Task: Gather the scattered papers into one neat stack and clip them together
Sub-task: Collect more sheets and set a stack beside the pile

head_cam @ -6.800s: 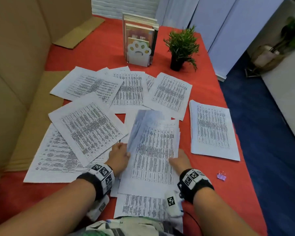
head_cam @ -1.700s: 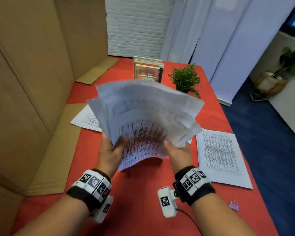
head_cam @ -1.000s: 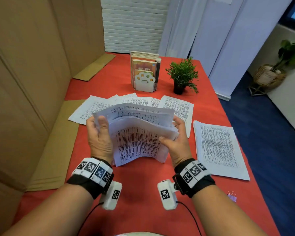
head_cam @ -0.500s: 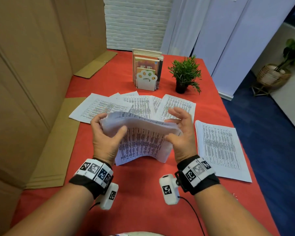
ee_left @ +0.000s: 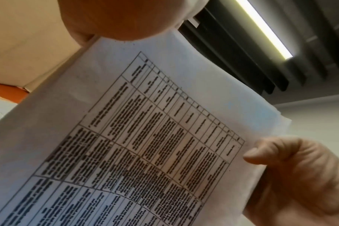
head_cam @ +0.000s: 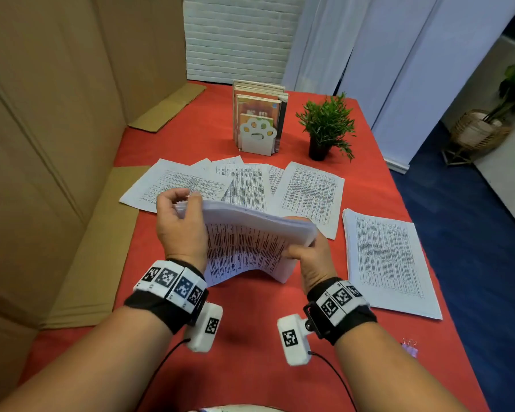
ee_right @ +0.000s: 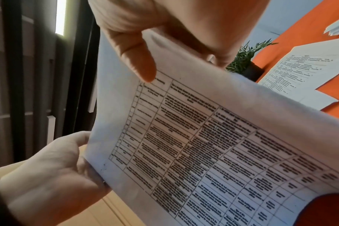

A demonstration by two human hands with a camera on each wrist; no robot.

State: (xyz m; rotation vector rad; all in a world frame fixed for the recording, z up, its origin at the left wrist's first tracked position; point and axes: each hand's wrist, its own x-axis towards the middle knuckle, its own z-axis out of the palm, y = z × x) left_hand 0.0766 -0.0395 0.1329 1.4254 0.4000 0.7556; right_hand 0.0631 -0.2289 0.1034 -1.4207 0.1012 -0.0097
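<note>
Red table [head_cam: 250, 337]; books [head_cam: 257, 102] in bookend [head_cam: 257, 138]

Both forearms extend forward, bare, each with a black wristband carrying black-and-white markers and a white camera unit hanging beneath the wrist. Left hand [head_cam: 180, 226] is raised, back of the hand toward the head camera, fingers curled over the top left edge of the papers [head_cam: 250, 245], thumb on the near face. Right hand [head_cam: 309, 257] sits lower, gripping the right edge of the papers, thumb on the printed face, fingers behind. Both hands are held above the worktop [head_cam: 250, 322], roughly level with each other, wrists apart.
</note>
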